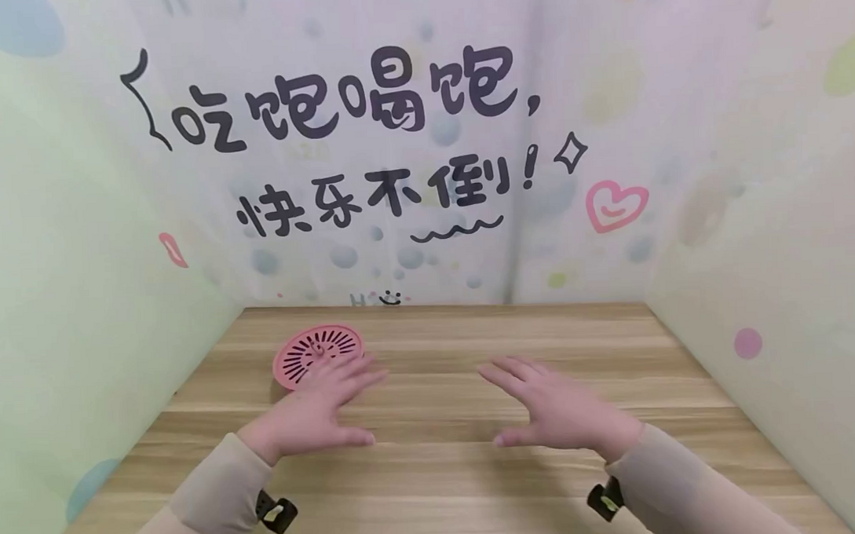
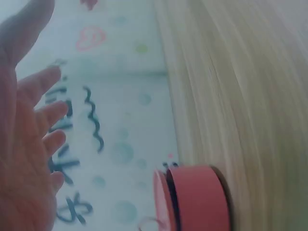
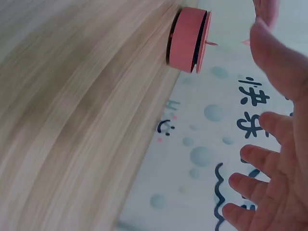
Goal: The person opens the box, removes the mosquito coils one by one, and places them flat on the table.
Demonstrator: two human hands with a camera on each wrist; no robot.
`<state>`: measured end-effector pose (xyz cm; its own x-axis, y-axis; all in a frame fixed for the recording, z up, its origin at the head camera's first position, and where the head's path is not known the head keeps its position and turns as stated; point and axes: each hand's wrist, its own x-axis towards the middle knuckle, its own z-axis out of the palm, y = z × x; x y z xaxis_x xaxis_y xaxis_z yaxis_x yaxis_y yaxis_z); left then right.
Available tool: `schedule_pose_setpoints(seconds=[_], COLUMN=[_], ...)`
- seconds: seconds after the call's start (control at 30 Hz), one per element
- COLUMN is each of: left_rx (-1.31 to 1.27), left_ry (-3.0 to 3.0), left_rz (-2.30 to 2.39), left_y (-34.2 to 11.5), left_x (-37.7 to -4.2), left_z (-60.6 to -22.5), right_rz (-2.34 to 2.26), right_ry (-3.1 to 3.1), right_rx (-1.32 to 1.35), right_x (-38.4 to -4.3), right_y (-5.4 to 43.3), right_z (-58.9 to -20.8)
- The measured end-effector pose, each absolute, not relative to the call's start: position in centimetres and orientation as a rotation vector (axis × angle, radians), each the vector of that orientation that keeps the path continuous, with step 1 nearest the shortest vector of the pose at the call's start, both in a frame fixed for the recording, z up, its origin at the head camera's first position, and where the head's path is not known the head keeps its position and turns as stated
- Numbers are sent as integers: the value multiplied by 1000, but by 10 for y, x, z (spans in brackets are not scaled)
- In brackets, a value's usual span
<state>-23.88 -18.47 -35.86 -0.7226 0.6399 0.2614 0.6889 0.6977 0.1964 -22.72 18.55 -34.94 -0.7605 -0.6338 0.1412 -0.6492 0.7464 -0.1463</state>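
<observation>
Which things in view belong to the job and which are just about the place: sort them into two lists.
Likely part of the job:
- pink round container
- its slotted pink lid

Just about the place:
- wood-grain table
- lettered, spotted back wall
- black wrist devices

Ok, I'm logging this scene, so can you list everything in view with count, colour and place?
round slotted-top object: 1, pink, far left on the table
table: 1, brown wood-grain, beneath the hands
walls: 3, pale, behind and either side
lettering: 2 lines, dark, back wall
heart: 1, pink, right of the lettering
smiley: 1, black, foot of back wall
dots: many, mixed, walls
sleeves: 2, beige, forearms
wrist devices: 2, black, at the wrists
left hand: 1, bare, nearer the pink object
right hand: 1, bare, over the table
</observation>
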Motion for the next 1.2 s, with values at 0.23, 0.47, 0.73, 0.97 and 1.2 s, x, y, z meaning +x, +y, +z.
schedule_pose_setpoints(seconds=[0.23,0.47,0.73,0.97,1.2], left_rx=[-545,-71,147,230,133], left_ry=[-2571,-2560,-2417,-2354,-2345], left_rz=[-1010,-1498,-1887,-2041,-2117], left_y=[-236,-270,-283,-289,-285], left_x=[-254,-265,-286,-303,-309], left_z=[-380,-389,-409,-429,-440], right_rz=[721,1139,1446,1611,1886], right_ry=[-2903,-2876,-2876,-2839,-2777], right_rx=[854,769,672,535,386], right_x=[-253,-279,-288,-302,-314], right_y=[133,75,29,-3,-23], right_z=[-368,-391,-404,-411,-418])
